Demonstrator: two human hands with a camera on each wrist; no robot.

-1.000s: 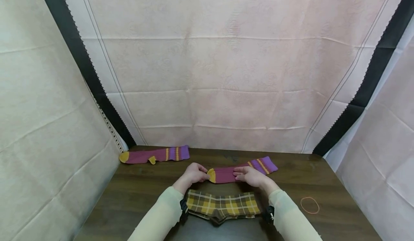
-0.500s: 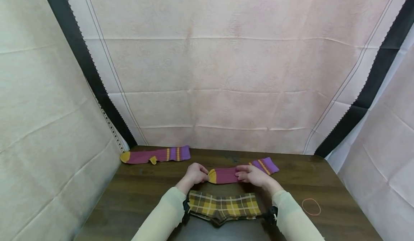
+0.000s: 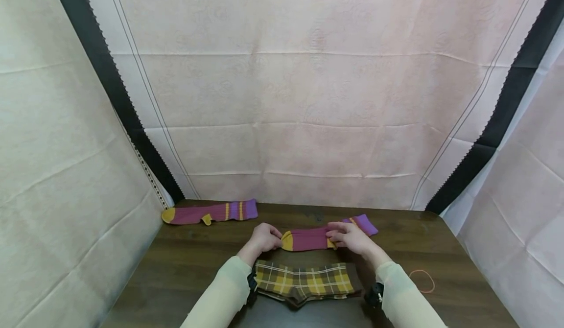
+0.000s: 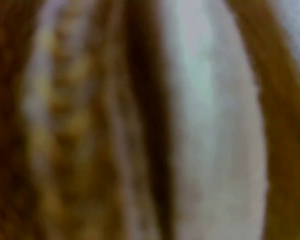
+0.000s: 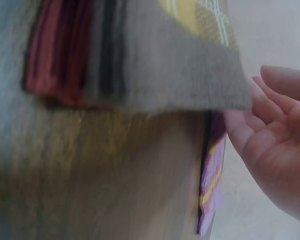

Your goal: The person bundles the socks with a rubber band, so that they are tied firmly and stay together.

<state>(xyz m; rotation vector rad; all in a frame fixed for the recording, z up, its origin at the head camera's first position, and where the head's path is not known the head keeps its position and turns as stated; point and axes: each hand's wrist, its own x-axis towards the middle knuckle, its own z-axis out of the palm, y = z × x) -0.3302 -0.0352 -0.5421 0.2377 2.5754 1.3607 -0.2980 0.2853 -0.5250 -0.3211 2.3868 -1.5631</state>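
A maroon sock [image 3: 308,239] with a yellow toe and a purple striped cuff lies behind the folded plaid cloth. At the toe, my left hand [image 3: 264,238] pinches the sock's tip between thumb and fingers. My right hand [image 3: 351,238] rests over the part near the cuff, fingers loosely bent and thumb apart, a yellow heel patch showing beneath them. The right wrist view has the right hand [image 5: 285,135] beside the striped cuff [image 5: 212,185], its fingertips partly hidden by the grey edge of the cloth. The left wrist view is blurred and shows no hand.
Yellow-and-brown plaid cloth [image 3: 306,281] lies folded between my forearms, with dark red layers [image 5: 57,55] beside it in the right wrist view. A matching sock [image 3: 194,214] lies at the table's back left. To the right is a thin pinkish band [image 3: 422,280]. Pale fabric hangs around the table.
My right hand has slid a little rightward along the sock, and the yellow heel patch has come into view below its fingers. My left hand has stayed at the toe.
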